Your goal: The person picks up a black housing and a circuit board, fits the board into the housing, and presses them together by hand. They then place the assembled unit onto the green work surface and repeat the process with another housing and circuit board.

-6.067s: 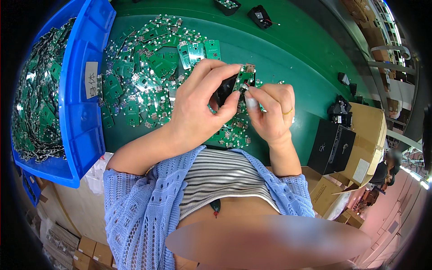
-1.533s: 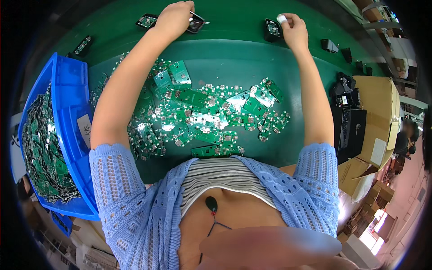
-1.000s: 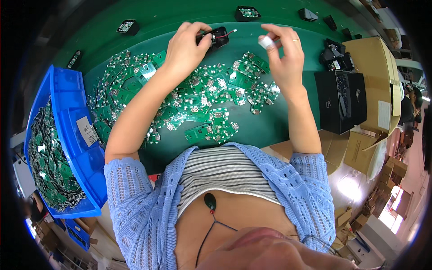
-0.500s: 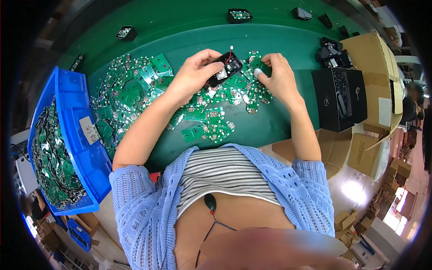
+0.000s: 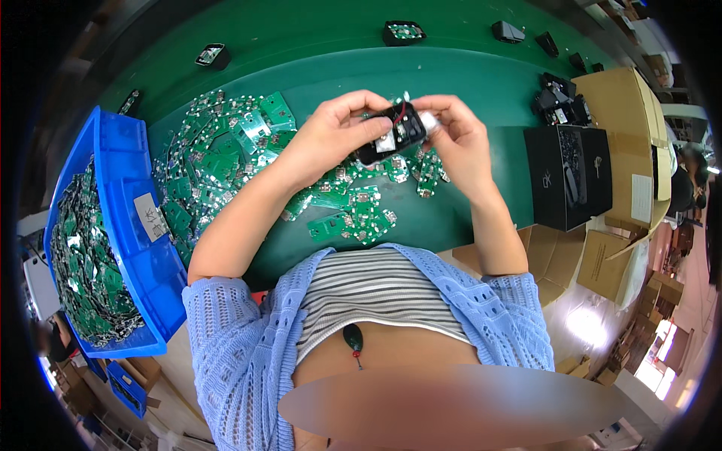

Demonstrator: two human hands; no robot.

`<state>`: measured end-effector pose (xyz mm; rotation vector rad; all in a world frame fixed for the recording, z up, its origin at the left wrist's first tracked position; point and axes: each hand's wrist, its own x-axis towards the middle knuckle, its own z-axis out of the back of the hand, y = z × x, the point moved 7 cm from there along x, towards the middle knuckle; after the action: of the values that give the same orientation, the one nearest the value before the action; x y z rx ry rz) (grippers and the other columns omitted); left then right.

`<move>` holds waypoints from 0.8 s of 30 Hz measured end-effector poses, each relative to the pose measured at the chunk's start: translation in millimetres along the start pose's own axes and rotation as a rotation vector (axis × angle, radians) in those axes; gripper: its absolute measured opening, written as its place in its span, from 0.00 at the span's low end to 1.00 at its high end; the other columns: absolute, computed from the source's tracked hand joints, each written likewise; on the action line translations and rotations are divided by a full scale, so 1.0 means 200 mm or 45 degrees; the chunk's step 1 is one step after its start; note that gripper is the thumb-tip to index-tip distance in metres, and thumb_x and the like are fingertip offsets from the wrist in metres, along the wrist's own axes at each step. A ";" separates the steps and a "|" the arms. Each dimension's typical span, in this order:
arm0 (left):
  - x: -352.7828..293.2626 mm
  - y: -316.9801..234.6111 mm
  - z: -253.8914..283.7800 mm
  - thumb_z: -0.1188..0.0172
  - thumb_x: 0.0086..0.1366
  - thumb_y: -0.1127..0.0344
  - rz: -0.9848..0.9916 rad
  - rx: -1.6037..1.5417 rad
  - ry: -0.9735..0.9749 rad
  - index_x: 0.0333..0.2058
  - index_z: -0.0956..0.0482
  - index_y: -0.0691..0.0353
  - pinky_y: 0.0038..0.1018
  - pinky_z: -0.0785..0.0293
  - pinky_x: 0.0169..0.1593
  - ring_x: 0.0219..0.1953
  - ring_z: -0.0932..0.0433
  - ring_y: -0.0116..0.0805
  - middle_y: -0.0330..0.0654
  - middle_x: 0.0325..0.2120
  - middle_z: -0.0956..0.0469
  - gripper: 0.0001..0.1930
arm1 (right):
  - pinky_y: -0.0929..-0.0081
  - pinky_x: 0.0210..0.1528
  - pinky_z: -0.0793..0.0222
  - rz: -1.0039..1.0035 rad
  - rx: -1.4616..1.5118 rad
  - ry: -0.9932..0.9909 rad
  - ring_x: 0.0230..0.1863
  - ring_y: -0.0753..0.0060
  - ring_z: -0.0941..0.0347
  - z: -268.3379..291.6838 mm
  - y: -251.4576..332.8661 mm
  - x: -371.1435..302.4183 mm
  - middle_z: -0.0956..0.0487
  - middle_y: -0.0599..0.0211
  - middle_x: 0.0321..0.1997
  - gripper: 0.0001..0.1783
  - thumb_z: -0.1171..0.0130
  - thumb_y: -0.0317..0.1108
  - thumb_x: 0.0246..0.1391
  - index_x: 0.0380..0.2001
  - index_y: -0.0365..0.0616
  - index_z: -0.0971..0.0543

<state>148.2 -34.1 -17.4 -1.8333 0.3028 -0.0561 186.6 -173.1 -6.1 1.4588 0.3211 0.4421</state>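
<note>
My left hand [image 5: 340,135] grips a black plastic housing [image 5: 408,129] above the boards, thumb over its inner side. A silvery-white block [image 5: 386,142] lies inside it, and a red wire rises to a small white connector [image 5: 407,96]. At the housing's right end is my right hand [image 5: 462,139], its fingers bent and drawn together. Something white covers its thumb tip. Motion blur and the fingers hide what they hold. Beneath and left of the hands, loose green circuit boards [image 5: 226,154] spread over the green tabletop [image 5: 451,207].
A blue bin [image 5: 162,282] full of boards stands at left. To the right are an open black box [image 5: 553,180], a cardboard carton [image 5: 632,143] and a heap of black housings [image 5: 560,101]. Along the far strip sit several housings, one holding a board [image 5: 404,32].
My right hand has moved left from the boards to the housing's right end. My left hand has shifted the housing slightly right and nearer.
</note>
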 end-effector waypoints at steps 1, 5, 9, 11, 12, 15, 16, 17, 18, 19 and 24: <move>-0.01 0.01 0.01 0.45 0.60 0.70 -0.036 0.033 0.006 0.39 0.28 0.63 0.19 0.28 0.29 0.33 0.28 0.20 0.34 0.33 0.26 0.09 | 0.86 0.28 0.32 0.032 0.006 0.064 0.30 0.85 0.31 -0.03 0.01 0.00 0.26 0.72 0.33 0.12 0.52 0.20 0.52 0.40 0.40 0.26; -0.12 0.02 0.11 0.45 0.60 0.70 0.084 0.064 -0.160 0.39 0.27 0.64 0.17 0.28 0.30 0.31 0.27 0.19 0.35 0.30 0.25 0.09 | 0.74 0.36 0.30 0.410 -0.636 -0.087 0.38 0.70 0.29 -0.04 0.02 0.23 0.26 0.67 0.39 0.20 0.40 0.28 0.44 0.43 0.45 0.28; -0.16 0.01 0.19 0.46 0.61 0.69 0.128 -0.096 -0.233 0.40 0.27 0.64 0.19 0.28 0.28 0.27 0.27 0.20 0.37 0.29 0.24 0.09 | 0.63 0.52 0.37 0.671 -1.393 -0.323 0.53 0.56 0.36 0.09 -0.07 0.60 0.29 0.64 0.50 0.32 0.37 0.30 0.38 0.52 0.54 0.33; -0.15 0.01 0.22 0.46 0.61 0.69 0.117 -0.108 -0.261 0.39 0.27 0.64 0.19 0.27 0.26 0.26 0.26 0.22 0.37 0.28 0.24 0.09 | 0.62 0.50 0.36 0.450 -1.431 0.003 0.51 0.61 0.34 0.11 -0.22 0.79 0.29 0.69 0.50 0.30 0.38 0.31 0.39 0.50 0.55 0.31; -0.16 0.01 0.25 0.47 0.61 0.68 0.121 -0.107 -0.322 0.39 0.27 0.65 0.19 0.27 0.26 0.26 0.26 0.22 0.38 0.28 0.25 0.09 | 0.64 0.49 0.35 0.425 -1.382 0.084 0.50 0.61 0.33 0.10 -0.23 0.85 0.28 0.71 0.49 0.28 0.40 0.31 0.40 0.49 0.55 0.30; -0.15 0.01 0.30 0.47 0.61 0.67 0.112 -0.099 -0.439 0.38 0.27 0.66 0.20 0.27 0.25 0.25 0.26 0.24 0.39 0.28 0.25 0.09 | 0.65 0.49 0.35 0.529 -1.337 0.002 0.49 0.60 0.33 0.10 -0.19 0.94 0.28 0.71 0.48 0.25 0.42 0.30 0.42 0.48 0.55 0.29; -0.14 0.00 0.30 0.48 0.62 0.67 0.105 -0.066 -0.434 0.38 0.28 0.65 0.20 0.28 0.25 0.25 0.26 0.23 0.38 0.27 0.25 0.09 | 0.68 0.51 0.36 0.447 -1.375 0.042 0.51 0.60 0.34 0.10 -0.21 0.98 0.29 0.68 0.50 0.29 0.39 0.30 0.40 0.51 0.53 0.32; -0.12 -0.01 0.31 0.49 0.63 0.66 0.099 -0.032 -0.424 0.38 0.28 0.64 0.19 0.29 0.26 0.26 0.26 0.23 0.37 0.26 0.25 0.09 | 0.68 0.51 0.36 0.446 -1.375 0.049 0.51 0.60 0.34 0.10 -0.22 0.99 0.29 0.68 0.50 0.29 0.39 0.30 0.40 0.51 0.53 0.32; -0.12 0.00 0.32 0.48 0.62 0.66 0.083 -0.037 -0.408 0.38 0.28 0.64 0.20 0.29 0.26 0.25 0.27 0.22 0.37 0.26 0.25 0.09 | 0.67 0.52 0.36 0.571 -1.456 -0.052 0.50 0.59 0.34 0.08 -0.17 0.97 0.29 0.66 0.50 0.29 0.39 0.29 0.41 0.51 0.51 0.32; -0.12 0.00 0.32 0.48 0.62 0.66 0.085 -0.038 -0.411 0.38 0.28 0.64 0.20 0.29 0.26 0.25 0.27 0.22 0.37 0.26 0.25 0.09 | 0.66 0.52 0.36 0.694 -1.535 -0.159 0.50 0.58 0.34 0.06 -0.12 0.94 0.29 0.64 0.50 0.29 0.40 0.28 0.41 0.51 0.50 0.32; -0.13 -0.03 0.32 0.48 0.62 0.67 0.045 -0.130 -0.466 0.39 0.28 0.63 0.20 0.27 0.27 0.28 0.26 0.22 0.36 0.28 0.25 0.09 | 0.76 0.40 0.31 0.376 -0.529 0.234 0.42 0.73 0.29 -0.13 -0.01 0.57 0.25 0.67 0.41 0.20 0.48 0.29 0.53 0.50 0.44 0.32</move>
<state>136.2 32.8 -26.9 -1.8961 0.0804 0.3218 274.9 -96.4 -3.6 1.0614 0.1452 0.8329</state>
